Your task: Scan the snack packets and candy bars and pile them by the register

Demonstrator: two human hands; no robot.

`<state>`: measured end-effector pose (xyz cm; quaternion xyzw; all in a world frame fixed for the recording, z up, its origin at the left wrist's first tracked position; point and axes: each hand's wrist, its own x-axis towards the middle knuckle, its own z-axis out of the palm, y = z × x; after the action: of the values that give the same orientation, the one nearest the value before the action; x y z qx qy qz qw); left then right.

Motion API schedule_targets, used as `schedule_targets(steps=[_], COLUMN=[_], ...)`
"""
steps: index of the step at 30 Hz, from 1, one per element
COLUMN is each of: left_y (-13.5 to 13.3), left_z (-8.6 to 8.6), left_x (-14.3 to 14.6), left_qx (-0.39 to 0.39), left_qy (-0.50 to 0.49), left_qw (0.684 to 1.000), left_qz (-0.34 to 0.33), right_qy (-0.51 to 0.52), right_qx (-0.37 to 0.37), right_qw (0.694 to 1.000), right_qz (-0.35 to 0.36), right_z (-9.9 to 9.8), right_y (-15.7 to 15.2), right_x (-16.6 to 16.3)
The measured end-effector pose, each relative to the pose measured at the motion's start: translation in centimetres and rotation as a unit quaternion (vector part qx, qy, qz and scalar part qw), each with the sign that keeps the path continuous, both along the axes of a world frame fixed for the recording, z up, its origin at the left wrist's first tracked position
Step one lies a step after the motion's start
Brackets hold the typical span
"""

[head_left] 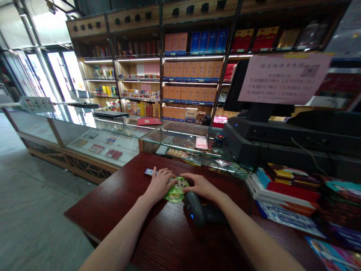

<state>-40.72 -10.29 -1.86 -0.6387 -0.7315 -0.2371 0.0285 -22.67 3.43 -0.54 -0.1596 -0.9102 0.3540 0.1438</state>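
A small round green item with a cartoon face (176, 191) lies on the dark red wooden counter (118, 199). My left hand (159, 184) rests on its left side, fingers curled over the edge. My right hand (199, 185) presses on its right side, fingers together on the rim. A dark handheld barcode scanner (197, 210) lies on the counter just under my right wrist. A small blue and white packet (149, 172) sits beyond my left hand.
A glass display case (180, 141) runs behind the counter. A black till and monitor (270, 139) with a pink notice (284, 79) stand at right. Stacks of colourful packets (287, 188) lie at right. Shelves of boxed goods (191, 71) fill the back wall.
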Motion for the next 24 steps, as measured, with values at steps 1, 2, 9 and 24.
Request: schedule_targets(steps=[1,2,9,24], left_y=[0.0,0.1,0.5,0.8], left_z=[0.0,0.0,-0.5,0.8], left_x=[0.1,0.1,0.4,1.5], left_qx=[0.004,0.008,0.055,0.111], left_qy=[0.001,0.002,0.033,-0.008], left_qw=[1.000,1.000,0.997,0.983], left_qz=[0.000,0.000,-0.033,-0.149], right_qy=[0.005,0.012,0.072,0.140], right_qx=[-0.006,-0.012,-0.053,-0.165], right_qw=[1.000,1.000,0.996,0.955], right_qz=[0.000,0.003,-0.022,-0.201], right_z=[-0.2,-0.3,-0.6,0.0], right_y=[0.1,0.1,0.5,0.7], right_x=[-0.1,-0.1,1.0,7.4])
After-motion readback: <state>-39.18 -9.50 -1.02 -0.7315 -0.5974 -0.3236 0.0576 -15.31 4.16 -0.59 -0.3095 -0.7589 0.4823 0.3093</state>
